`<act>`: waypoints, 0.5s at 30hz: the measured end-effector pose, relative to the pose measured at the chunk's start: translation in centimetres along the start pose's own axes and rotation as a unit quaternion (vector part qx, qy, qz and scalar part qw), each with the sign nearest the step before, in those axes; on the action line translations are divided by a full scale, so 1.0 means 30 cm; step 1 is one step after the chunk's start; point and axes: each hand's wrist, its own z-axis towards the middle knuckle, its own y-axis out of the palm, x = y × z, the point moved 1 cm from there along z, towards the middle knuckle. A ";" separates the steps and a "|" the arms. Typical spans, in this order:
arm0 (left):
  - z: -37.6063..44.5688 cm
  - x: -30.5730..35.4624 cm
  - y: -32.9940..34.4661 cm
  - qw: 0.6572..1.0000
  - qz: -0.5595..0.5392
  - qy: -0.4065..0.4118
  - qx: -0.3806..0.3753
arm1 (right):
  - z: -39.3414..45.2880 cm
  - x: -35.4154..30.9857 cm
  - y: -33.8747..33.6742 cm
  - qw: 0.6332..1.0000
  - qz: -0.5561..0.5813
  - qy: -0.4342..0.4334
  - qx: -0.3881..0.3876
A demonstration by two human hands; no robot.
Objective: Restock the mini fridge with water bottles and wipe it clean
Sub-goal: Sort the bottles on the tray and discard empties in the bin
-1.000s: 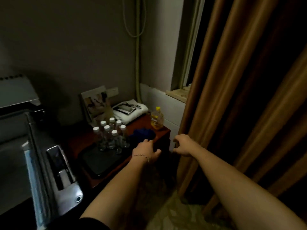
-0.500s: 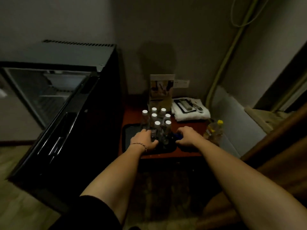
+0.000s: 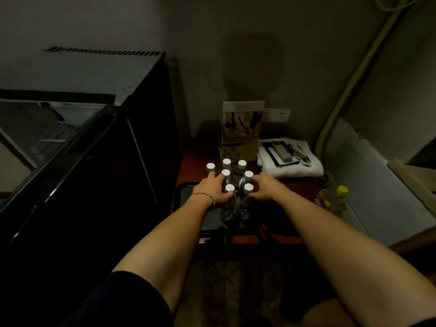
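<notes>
Item: seven clear plastic water bottles with white caps [image 3: 230, 188], upright, clustered on the black rectangular tray [image 3: 182, 192], directly between my hands. My left hand [image 3: 213, 188] curls against the cluster's left flank, my right hand [image 3: 264, 188] against its right; whether either actually grips a bottle, I cannot tell. Surface: reddish-brown wooden side table [image 3: 290, 185]. Destination: black mini fridge [image 3: 113, 161], door open, to my left, so my left hand is nearer.
</notes>
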 end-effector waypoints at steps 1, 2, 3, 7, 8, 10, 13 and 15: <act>0.016 0.002 0.011 1.000 -0.002 0.001 -0.006 | 0.022 0.013 0.000 1.000 0.000 0.000 -0.004; 0.033 0.005 0.021 1.000 -0.004 0.000 -0.009 | 0.044 0.025 0.000 1.000 -0.001 -0.001 -0.005; 0.049 0.006 0.030 1.000 -0.005 -0.002 -0.011 | 0.065 0.034 0.001 1.000 -0.001 -0.002 -0.005; 0.126 0.027 0.073 1.000 -0.014 -0.005 -0.015 | 0.152 0.064 0.007 1.000 -0.005 -0.015 -0.012; 0.137 0.033 0.086 1.000 -0.011 -0.001 -0.023 | 0.165 0.068 0.014 1.000 -0.006 -0.017 -0.016; 0.156 0.044 0.118 0.999 -0.006 -0.002 -0.038 | 0.190 0.085 0.033 1.000 -0.001 -0.024 -0.019; 0.180 0.050 0.145 0.999 -0.002 -0.018 -0.039 | 0.227 0.105 0.046 0.999 0.008 -0.034 -0.015; 0.190 0.058 0.154 0.999 -0.008 -0.024 -0.039 | 0.249 0.115 0.042 0.999 0.006 -0.039 -0.012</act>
